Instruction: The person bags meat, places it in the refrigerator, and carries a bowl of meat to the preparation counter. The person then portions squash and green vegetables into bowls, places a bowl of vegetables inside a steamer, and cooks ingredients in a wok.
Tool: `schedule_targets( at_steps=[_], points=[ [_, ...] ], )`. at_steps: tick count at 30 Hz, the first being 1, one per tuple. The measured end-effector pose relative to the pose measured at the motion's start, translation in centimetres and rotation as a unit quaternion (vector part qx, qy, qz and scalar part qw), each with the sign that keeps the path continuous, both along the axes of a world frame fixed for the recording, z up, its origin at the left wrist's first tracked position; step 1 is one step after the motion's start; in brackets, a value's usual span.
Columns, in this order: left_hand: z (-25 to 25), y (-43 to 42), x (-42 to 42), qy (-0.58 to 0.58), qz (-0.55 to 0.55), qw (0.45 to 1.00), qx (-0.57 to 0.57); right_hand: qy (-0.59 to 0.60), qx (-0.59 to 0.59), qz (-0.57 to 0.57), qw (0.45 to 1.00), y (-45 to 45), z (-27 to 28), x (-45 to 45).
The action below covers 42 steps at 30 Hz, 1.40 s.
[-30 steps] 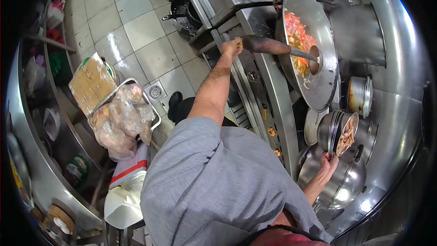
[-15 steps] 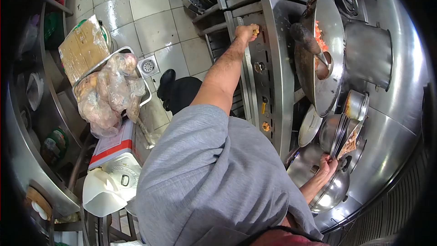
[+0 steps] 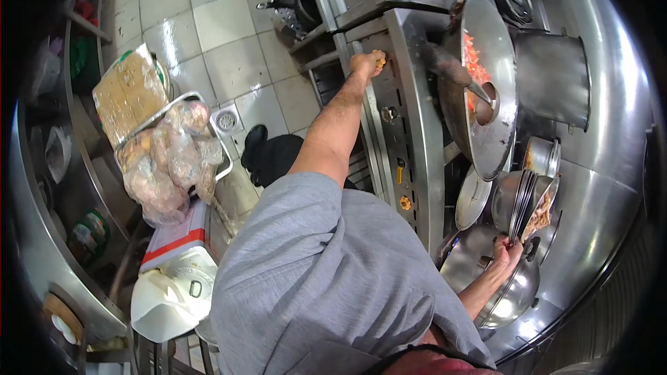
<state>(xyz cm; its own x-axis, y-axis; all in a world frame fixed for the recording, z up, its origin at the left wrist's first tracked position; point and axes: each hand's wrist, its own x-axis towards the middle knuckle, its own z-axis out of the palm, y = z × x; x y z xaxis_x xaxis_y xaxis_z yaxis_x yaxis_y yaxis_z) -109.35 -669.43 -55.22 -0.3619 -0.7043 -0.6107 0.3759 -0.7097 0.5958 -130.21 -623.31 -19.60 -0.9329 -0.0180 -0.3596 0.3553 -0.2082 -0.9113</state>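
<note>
Cardboard [image 3: 130,94] stands on the left, leaning at one end of a tray [image 3: 230,160], in which lie clear plastic bags [image 3: 174,156] with pale lumps; I cannot tell what these are. Below them is a white jug [image 3: 156,309]. More to the right, the left hand [image 3: 367,64] reaches to the stove front [image 3: 397,135], with its fingers closed together around a yellowish knob [image 3: 380,60]. Next comes a ladle [image 3: 483,92]; its dark handle, a little blurred, passes over the near rim of a wide wok [image 3: 497,135], and its round end is inside. Red chopped food [image 3: 474,59] lies in the wok, beside this ladle end. Lower, a pale round lid [image 3: 474,199] stands tilted near the wok. The right hand [image 3: 506,258] is just above a big shiny pot [image 3: 511,302], and its fingers are clamped on the lower edge of a stack of metal bowls [image 3: 522,205]. The stack is tilted, and brownish strips [image 3: 540,215] lie in its outermost bowl. A tall pot [image 3: 554,80] stands behind the wok.
</note>
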Motion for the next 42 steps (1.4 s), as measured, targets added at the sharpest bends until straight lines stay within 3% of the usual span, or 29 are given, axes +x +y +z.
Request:
schedule_targets(
  at_steps=[4,7,12,15,16,18,19,21,23,26,28,30,31,33,35,38,41,42],
  points=[
    [-0.1,0.3,0.0,0.063,0.061,0.996,0.029,0.031,0.006,0.023,0.999,-0.7,-0.2,0.5],
    [1.2,0.5,0.4,0.045,0.061,0.997,0.012,0.012,0.018,0.09,0.996,-1.8,0.5,1.1],
    [-1.7,0.3,-0.7,0.014,0.018,0.999,-0.038,0.029,-0.008,0.11,0.994,-5.7,2.6,0.2],
    [-1.9,0.9,0.7,-0.035,0.041,0.995,-0.089,0.066,0.028,0.212,0.975,-10.2,6.2,2.4],
    [-0.3,1.4,2.6,-0.073,0.008,0.995,-0.073,0.071,0.01,0.265,0.962,-11.6,6.8,1.6],
    [1.3,2.2,7.2,-0.037,-0.022,0.993,-0.109,0.109,-0.007,0.316,0.942,-16.1,8.1,2.7],
    [2.8,2.7,9.8,-0.043,0.01,0.995,-0.087,0.097,-0.019,0.387,0.917,-18.1,9.1,3.0],
    [6.0,2.6,15.1,-0.077,0.048,0.994,-0.067,0.071,-0.046,0.417,0.905,-23.7,10.4,4.9],
    [9.0,-0.6,23.7,-0.111,0.087,0.984,-0.112,0.047,-0.091,0.551,0.828,-31.1,10.6,7.5],
    [18.1,-3.9,31.2,-0.116,0.154,0.963,-0.19,0.079,-0.071,0.515,0.851,-39.2,11.3,16.5],
    [25.3,-5.4,35.4,-0.101,0.203,0.942,-0.249,0.048,-0.079,0.597,0.797,-44.8,9.4,17.5],
    [31.8,-6.5,39.0,-0.094,0.25,0.891,-0.367,0.061,-0.078,0.651,0.752,-49.8,9.2,24.1],
    [34.2,-6.7,40.5,-0.094,0.241,0.891,-0.372,0.054,-0.05,0.638,0.766,-50.9,10.8,29.7],
    [37.9,-7.5,43.4,-0.107,0.277,0.847,-0.441,0.055,-0.052,0.673,0.736,-55.0,10.3,35.5],
    [39.9,-8.3,45.7,-0.116,0.281,0.841,-0.448,0.017,-0.055,0.702,0.71,-59.2,8.8,40.5],
    [40.5,-10.0,49.3,-0.159,0.321,0.82,-0.446,0.051,-0.03,0.763,0.644,-64.9,5.8,47.6],
    [39.6,-12.0,53.8,-0.378,0.387,0.757,-0.365,0.062,-0.003,0.818,0.572,-69.6,4.3,54.7],
    [39.0,-12.5,55.3,-0.391,0.406,0.748,-0.351,0.066,0.01,0.832,0.55,-71.3,3.5,56.8]
  ],
)
